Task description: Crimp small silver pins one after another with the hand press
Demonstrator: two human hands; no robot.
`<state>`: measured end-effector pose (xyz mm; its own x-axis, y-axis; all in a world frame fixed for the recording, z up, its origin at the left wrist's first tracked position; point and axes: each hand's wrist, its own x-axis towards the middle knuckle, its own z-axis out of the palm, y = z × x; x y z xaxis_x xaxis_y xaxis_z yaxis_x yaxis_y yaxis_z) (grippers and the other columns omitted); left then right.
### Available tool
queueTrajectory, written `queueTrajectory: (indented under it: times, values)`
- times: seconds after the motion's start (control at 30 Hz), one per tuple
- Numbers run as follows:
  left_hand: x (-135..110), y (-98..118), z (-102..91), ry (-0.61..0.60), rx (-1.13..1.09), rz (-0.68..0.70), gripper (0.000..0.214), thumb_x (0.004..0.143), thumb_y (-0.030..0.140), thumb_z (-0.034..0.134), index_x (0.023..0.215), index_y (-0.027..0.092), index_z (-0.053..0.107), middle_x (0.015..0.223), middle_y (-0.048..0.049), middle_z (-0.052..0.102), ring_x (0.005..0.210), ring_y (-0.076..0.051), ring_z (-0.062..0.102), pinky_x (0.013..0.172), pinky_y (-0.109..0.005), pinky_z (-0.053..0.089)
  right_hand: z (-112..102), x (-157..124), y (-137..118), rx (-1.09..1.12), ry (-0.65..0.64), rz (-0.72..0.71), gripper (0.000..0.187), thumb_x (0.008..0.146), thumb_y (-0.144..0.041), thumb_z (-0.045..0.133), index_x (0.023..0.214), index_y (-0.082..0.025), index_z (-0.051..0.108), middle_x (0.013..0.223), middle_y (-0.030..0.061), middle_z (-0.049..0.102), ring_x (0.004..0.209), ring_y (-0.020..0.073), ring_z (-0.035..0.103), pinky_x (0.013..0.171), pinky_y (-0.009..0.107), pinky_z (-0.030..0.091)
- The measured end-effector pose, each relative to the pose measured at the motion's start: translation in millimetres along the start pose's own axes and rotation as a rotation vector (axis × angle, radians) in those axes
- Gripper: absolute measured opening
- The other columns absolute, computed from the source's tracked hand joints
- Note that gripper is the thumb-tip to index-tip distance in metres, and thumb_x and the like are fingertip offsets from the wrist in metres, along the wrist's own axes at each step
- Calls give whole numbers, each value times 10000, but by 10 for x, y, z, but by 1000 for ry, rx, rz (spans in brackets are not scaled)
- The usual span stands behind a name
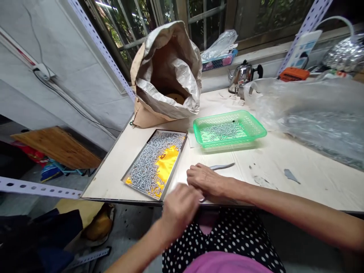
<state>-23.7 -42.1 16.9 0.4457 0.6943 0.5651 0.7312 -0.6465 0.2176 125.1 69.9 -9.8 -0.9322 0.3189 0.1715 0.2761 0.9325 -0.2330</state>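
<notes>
My left hand [182,206] is closed and smeared by motion at the table's front edge. Just beyond it, my right hand [206,179] is closed too, its fingers curled down near the tabletop. A small shiny bit shows between the two hands, too little of it to name. From behind my right hand a slim grey curved tool [223,166] sticks out; whether the hand touches it I cannot tell. To the left lies a shallow metal tray [125,175] of small silver screw-like pieces over a yellow base. A green plastic basket [256,131] holds more slim silver pieces.
A large open paper sack [142,113] stands at the back left. Behind the basket is a metal kettle [243,77]. Clear plastic sheeting [321,110] covers the right side, near an orange object [294,74]. A grey scrap [291,175] lies on the table [318,189].
</notes>
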Motion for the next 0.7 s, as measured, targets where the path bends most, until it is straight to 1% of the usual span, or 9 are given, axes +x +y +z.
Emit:
queueTrajectory:
  times: [0.07,0.13,0.2,0.27,0.33,0.43,0.57,0.63,0.7]
  values:
    - [108,-429,-140,20,195,-219,162,948,206,524,945,172,683,847,-62,680,812,-189,587,735,-310,490,-166,-31,131,52,161,129,128,919,-199,499,875,-165,614,863,62,635,800,180,529,730,309,378]
    - [221,-864,-177,-73,258,-371,181,947,238,533,936,172,701,899,-68,685,876,-204,584,767,-309,475,-434,-68,304,51,326,275,143,923,-177,457,901,-169,599,840,54,633,758,166,541,710,287,397]
    - [335,-1216,-121,-187,279,-503,187,941,228,536,934,177,716,930,-61,692,921,-205,587,791,-297,457,-746,-117,478,-46,441,415,152,917,-166,445,896,-171,595,826,57,627,734,170,545,687,287,403]
    - [449,-1450,-9,-266,314,-625,207,938,215,522,938,175,725,970,-66,696,973,-208,593,801,-286,444,-1010,-188,595,-242,503,554,159,903,-151,453,923,-155,610,874,96,631,781,208,562,691,314,406]
    - [559,-1584,116,-298,370,-745,238,944,245,506,928,163,729,1004,-85,698,998,-221,603,781,-286,439,-1135,-283,610,-393,521,642,176,907,-164,465,979,-143,623,962,135,630,853,248,577,702,338,412]
    - [696,-1684,270,-318,420,-875,299,941,351,518,888,145,729,1027,-123,701,981,-241,626,748,-292,435,-968,-449,446,-316,425,627,183,946,-227,462,990,-167,628,981,118,630,844,234,597,689,322,429]
    - [798,-1776,378,-341,414,-947,252,896,336,578,874,135,726,1003,-147,709,948,-246,649,730,-287,431,-334,-653,93,72,74,560,138,944,-285,517,959,-187,614,911,58,633,754,180,617,664,287,444]
    - [821,-1823,388,-351,405,-965,217,877,295,589,854,127,725,942,-146,715,899,-242,658,705,-283,427,-70,-713,-51,130,-16,570,126,919,-297,568,953,-182,605,929,54,628,788,195,626,677,299,444]
    - [834,-1857,366,-360,390,-958,192,863,255,586,828,123,720,888,-136,716,855,-232,658,685,-276,421,65,-730,-150,153,-51,571,115,905,-277,593,962,-177,599,959,56,624,837,206,629,691,302,439]
